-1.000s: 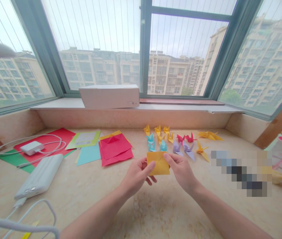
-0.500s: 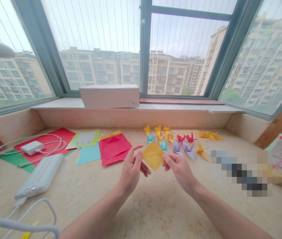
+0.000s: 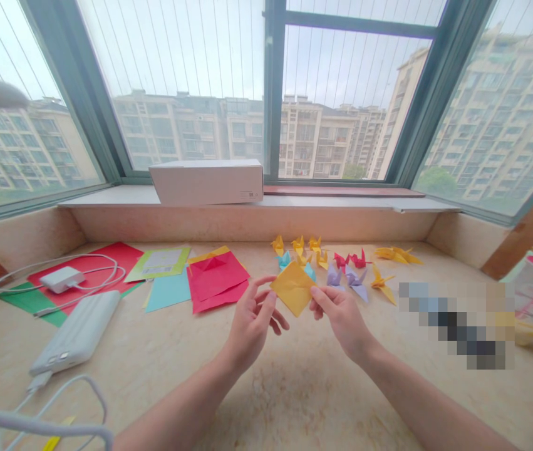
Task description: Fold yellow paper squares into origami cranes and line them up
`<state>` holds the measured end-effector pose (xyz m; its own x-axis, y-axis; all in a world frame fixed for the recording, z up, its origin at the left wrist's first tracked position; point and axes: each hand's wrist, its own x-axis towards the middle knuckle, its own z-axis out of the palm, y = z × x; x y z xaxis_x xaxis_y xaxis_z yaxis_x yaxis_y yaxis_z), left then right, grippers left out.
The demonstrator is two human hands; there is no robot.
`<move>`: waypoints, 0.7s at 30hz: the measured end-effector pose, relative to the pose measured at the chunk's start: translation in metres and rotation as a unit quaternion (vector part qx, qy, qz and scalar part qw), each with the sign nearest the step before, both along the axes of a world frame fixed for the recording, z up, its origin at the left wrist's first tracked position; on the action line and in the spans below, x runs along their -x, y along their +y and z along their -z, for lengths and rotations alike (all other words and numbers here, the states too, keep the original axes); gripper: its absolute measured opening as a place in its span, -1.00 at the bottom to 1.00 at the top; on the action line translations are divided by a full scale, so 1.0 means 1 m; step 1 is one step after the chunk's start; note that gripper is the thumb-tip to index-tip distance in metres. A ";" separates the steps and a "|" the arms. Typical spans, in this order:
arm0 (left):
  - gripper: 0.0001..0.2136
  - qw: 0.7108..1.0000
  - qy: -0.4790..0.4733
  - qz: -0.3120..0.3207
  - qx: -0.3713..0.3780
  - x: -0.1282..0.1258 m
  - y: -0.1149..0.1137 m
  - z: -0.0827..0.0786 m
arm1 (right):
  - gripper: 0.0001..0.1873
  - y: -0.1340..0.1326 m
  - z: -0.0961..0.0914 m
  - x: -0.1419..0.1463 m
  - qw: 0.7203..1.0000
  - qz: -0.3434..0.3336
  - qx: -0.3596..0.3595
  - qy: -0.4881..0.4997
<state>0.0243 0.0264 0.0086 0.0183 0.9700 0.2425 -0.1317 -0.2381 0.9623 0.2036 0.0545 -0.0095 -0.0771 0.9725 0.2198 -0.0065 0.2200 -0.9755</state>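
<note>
A yellow piece of origami paper (image 3: 293, 290), folded to a diamond with creases across it, is held up above the stone counter. My left hand (image 3: 253, 319) pinches its left corner between thumb and index finger, the other fingers curled loosely below. At the right corner, the thumb and fingers of my right hand (image 3: 336, 313) grip the paper. Behind it stand several folded paper cranes: yellow ones (image 3: 298, 245), red ones (image 3: 358, 259), purple ones (image 3: 356, 283) and blue ones (image 3: 284, 260), some partly hidden by the paper.
Red paper sheets (image 3: 219, 285), a light blue sheet (image 3: 167, 293) and a green sheet (image 3: 29, 302) lie to the left. Nearer are a white power bank (image 3: 78, 332), a charger (image 3: 62, 279) and cables. A white box (image 3: 207, 183) rests on the sill. A blurred patch covers something at right.
The yellow paper has risen slightly and tilted a little in my hands. Both hands keep hold of its side corners; the objects on the counter stay where they were.
</note>
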 end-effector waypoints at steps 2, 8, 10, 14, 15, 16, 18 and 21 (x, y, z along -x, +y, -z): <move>-0.63 1.000 0.000 -0.001 0.001 0.000 0.001 0.000 | -0.54 -0.001 0.000 0.000 1.000 0.000 -0.001 -0.007; -0.59 1.000 0.001 -0.005 0.002 0.001 0.004 0.004 | -0.52 -0.001 0.000 0.001 1.000 -0.005 -0.005 -0.027; -0.58 1.000 0.001 -0.014 0.009 0.001 0.004 0.003 | -0.52 0.000 0.000 0.001 0.999 -0.011 -0.005 -0.032; -0.57 1.000 0.002 -0.024 0.014 0.001 0.005 0.003 | -0.51 -0.001 0.001 0.000 0.999 -0.022 -0.009 -0.044; -0.57 1.000 0.003 -0.024 0.013 0.001 0.006 0.003 | -0.50 -0.001 0.001 0.000 0.999 -0.024 -0.009 -0.046; -0.58 1.000 0.004 -0.024 0.011 0.001 0.006 0.004 | -0.50 -0.001 0.002 0.000 0.999 -0.026 -0.008 -0.047; -0.59 1.000 0.004 -0.022 0.009 0.001 0.007 0.005 | -0.49 -0.002 0.002 0.001 0.998 -0.030 -0.007 -0.049; -0.58 1.000 0.002 -0.022 0.008 0.001 0.007 0.005 | -0.49 -0.003 0.001 0.001 0.998 -0.033 -0.006 -0.046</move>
